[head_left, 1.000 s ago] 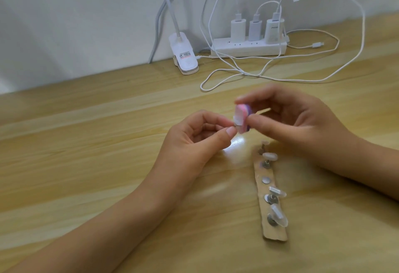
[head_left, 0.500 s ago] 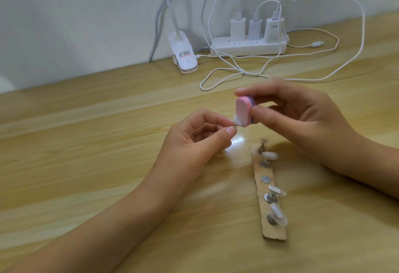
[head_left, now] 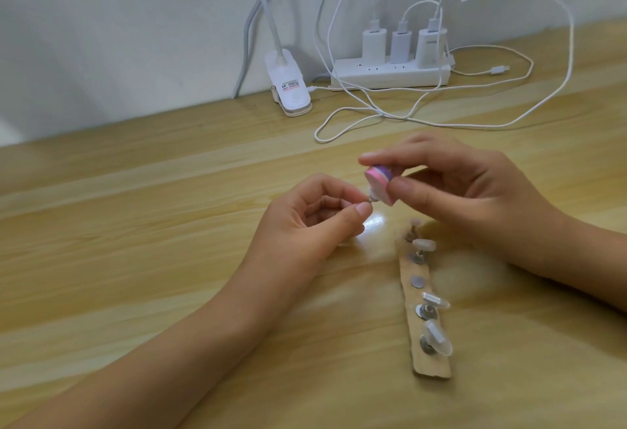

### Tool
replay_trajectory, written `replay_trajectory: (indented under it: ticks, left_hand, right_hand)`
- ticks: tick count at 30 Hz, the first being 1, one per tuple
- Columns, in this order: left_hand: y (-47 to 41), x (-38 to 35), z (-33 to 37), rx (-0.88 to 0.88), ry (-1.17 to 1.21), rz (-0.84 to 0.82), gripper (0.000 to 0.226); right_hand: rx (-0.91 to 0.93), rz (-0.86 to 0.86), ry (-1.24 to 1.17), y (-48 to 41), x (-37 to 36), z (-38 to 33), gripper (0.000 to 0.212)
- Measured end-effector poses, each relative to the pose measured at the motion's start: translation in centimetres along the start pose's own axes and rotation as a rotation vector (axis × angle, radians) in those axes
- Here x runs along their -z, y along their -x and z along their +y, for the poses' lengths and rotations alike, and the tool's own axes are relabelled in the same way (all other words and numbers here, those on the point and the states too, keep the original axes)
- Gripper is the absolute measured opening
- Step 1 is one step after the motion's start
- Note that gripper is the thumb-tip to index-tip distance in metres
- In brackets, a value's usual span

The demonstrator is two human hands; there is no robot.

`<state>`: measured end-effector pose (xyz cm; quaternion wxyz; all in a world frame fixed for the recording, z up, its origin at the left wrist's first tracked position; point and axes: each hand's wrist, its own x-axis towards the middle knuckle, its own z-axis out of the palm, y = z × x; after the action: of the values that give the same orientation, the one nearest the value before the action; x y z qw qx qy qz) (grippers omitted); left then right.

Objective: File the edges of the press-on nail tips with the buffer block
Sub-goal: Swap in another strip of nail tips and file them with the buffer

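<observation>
Buffer block (head_left: 380, 179), pink and purple, was held above the table (head_left: 135, 225), pinched between thumb and fingers of the right hand (head_left: 451, 187). Its lower face touched a pale nail tip (head_left: 373, 193), small and partly hidden, mounted on a stud that the left hand (head_left: 305, 221) pinched between thumb and curled forefinger. Just below the right hand, a cardboard strip (head_left: 431, 366) lay on the table, carrying further nail tips (head_left: 437, 337) on metal studs. At the far wall stood a white power strip (head_left: 390, 75) with three chargers, loose cables (head_left: 353, 113) and a lamp clip (head_left: 291, 92).
</observation>
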<state>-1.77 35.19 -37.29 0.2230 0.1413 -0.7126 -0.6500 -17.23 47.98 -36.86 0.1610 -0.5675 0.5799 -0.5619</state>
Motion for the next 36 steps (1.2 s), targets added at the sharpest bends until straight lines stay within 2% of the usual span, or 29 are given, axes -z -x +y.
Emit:
replay_trajectory:
  ticks: [2, 6, 9, 11, 15, 18, 21, 24, 27, 31, 34, 36]
  left_hand:
    - [-0.01, 0.01, -0.04, 0.002, -0.005, 0.005, 0.004]
    - [-0.02, 0.00, -0.02, -0.007, -0.002, 0.017, 0.006]
    - [-0.05, 0.07, -0.08, 0.000, -0.005, 0.016, 0.006]
    - [-0.05, 0.10, -0.07, -0.007, 0.001, 0.006, 0.007]
    - [-0.05, 0.13, -0.08, -0.022, -0.005, -0.001, 0.005]
    - [-0.06, 0.15, -0.12, -0.018, 0.007, 0.004, 0.007]
    - [-0.01, 0.24, -0.15, -0.024, -0.002, 0.001, 0.005]
    - [-0.03, 0.21, -0.14, -0.019, -0.001, 0.001, 0.006]
    - [-0.02, 0.18, -0.14, -0.022, -0.007, -0.003, 0.005]
    - [-0.03, 0.16, -0.08, -0.021, 0.009, -0.012, 0.008]
    - [-0.04, 0.12, -0.09, -0.028, 0.006, -0.015, 0.005]
    - [-0.07, 0.15, -0.09, -0.016, 0.029, -0.003, 0.007]
  right_hand:
    - [-0.029, -0.011, -0.001, -0.03, -0.01, 0.11, 0.028]
    - [0.031, 0.003, -0.034, 0.10, -0.22, 0.07, 0.030]
    - [-0.029, -0.007, -0.099, 0.10, -0.09, 0.31, 0.026]
    - [0.010, 0.024, -0.098, 0.14, -0.04, 0.39, 0.024]
    - [-0.023, -0.030, -0.127, 0.15, -0.18, 0.35, 0.023]
    - [0.061, 0.032, -0.118, 0.15, -0.16, 0.26, 0.025]
    - [-0.005, -0.009, -0.137, 0.08, -0.26, 0.28, 0.027]
    - [0.031, 0.023, -0.089, 0.11, -0.26, 0.46, 0.031]
    - [-0.022, -0.027, -0.101, 0.03, -0.24, 0.53, 0.027]
    - [0.037, 0.028, -0.119, 0.12, -0.29, 0.50, 0.024]
    - [-0.038, -0.030, -0.114, 0.12, -0.24, 0.48, 0.023]
    - [0.020, 0.043, -0.127, 0.11, -0.19, 0.39, 0.024]
